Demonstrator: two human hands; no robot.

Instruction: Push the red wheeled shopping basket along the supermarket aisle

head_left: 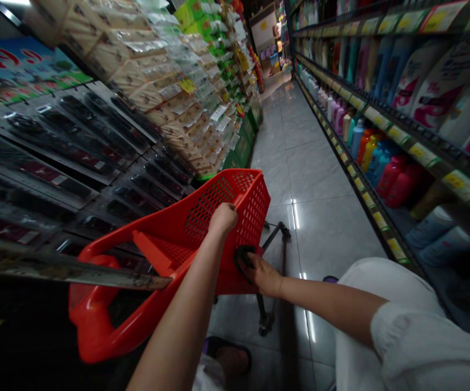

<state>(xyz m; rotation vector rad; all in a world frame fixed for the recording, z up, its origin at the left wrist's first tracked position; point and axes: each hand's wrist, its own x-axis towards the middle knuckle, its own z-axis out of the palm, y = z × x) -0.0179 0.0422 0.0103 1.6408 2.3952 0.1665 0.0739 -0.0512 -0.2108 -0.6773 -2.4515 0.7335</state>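
A red plastic shopping basket (169,239) on a wheeled frame stands in a shop aisle just in front of me. My left hand (223,218) is closed over the basket's right rim. My right hand (259,271) grips a round black object (243,258) against the basket's outer side; I cannot make out what it is. The basket's inside looks bare where it shows.
Shelves of packaged goods and hanging dark items (96,136) line the left side. Bottles in many colours (373,157) fill the right shelves. The shiny tiled floor (312,179) runs ahead between them. A metal shelf edge (75,271) juts across at lower left.
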